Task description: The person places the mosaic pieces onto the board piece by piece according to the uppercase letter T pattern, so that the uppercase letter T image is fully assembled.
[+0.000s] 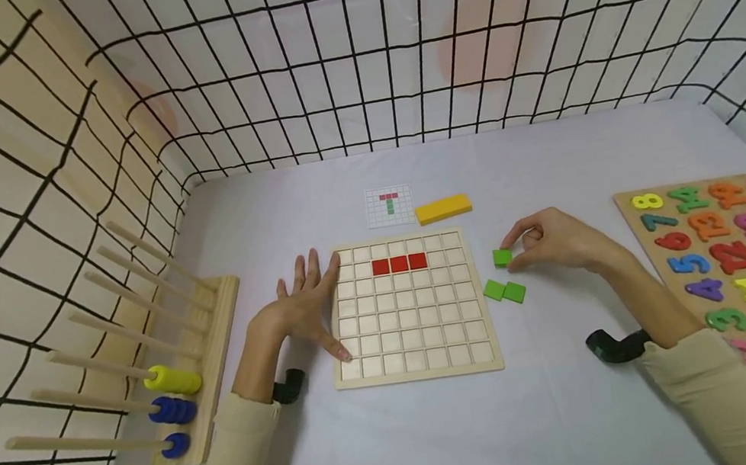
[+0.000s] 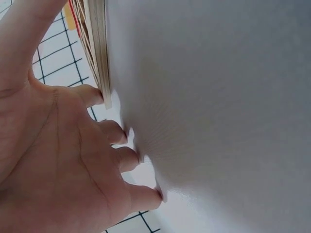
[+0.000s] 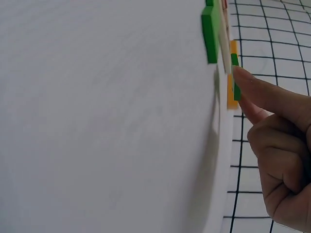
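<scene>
Three red tiles [image 1: 399,264] sit side by side near the top of a wooden grid board [image 1: 417,319]. My left hand [image 1: 305,301] lies spread at the board's left edge, its thumb over the lower left corner and its other fingertips on the cloth or the rim. Between thumb and index finger my right hand [image 1: 554,242] pinches a green tile [image 1: 502,258], held just off the cloth in the right wrist view. Two more green tiles [image 1: 505,291] lie on the cloth right of the board. Behind the board is a small pattern card [image 1: 389,207] with a red and green T.
A yellow block [image 1: 443,209] lies beside the card. On the left stands a wooden peg rack [image 1: 220,342] with yellow and blue beads. A board of colourful numbers [image 1: 683,228] lies on the right. Black wire mesh [image 1: 387,54] encloses the back and sides.
</scene>
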`<state>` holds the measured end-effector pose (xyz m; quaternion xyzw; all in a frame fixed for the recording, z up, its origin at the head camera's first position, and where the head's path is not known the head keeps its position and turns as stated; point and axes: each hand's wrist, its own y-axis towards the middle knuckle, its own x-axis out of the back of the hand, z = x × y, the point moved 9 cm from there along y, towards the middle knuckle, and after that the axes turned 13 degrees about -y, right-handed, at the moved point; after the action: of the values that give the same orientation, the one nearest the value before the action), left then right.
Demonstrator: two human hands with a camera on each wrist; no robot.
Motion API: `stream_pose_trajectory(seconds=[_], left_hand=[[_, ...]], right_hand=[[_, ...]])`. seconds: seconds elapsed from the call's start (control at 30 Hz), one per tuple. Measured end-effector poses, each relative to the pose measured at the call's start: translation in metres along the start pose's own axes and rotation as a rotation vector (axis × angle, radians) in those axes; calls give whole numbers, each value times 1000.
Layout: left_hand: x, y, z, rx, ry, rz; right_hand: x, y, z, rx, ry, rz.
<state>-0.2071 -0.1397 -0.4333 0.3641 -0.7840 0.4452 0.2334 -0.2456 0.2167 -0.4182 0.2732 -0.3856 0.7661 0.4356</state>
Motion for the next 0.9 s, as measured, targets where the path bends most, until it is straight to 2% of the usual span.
stream_pose_trajectory(seconds=[0.13, 0.33, 0.47, 0.67, 0.9], left_hand=[[-2, 3, -2, -6, -21, 15], [-1, 5, 7, 4, -16, 0], [-1, 5, 8, 6, -18, -7], [0, 0, 2, 5, -11, 19], [1, -2, 2, -3, 0, 17]], right_hand=[[-2, 4, 25, 45, 13, -20], [-27, 22, 81, 121, 54, 14], [-43, 32, 109, 150, 55, 23], [-57, 42, 126, 135, 41, 16], [-64, 48, 136, 118, -3, 14]])
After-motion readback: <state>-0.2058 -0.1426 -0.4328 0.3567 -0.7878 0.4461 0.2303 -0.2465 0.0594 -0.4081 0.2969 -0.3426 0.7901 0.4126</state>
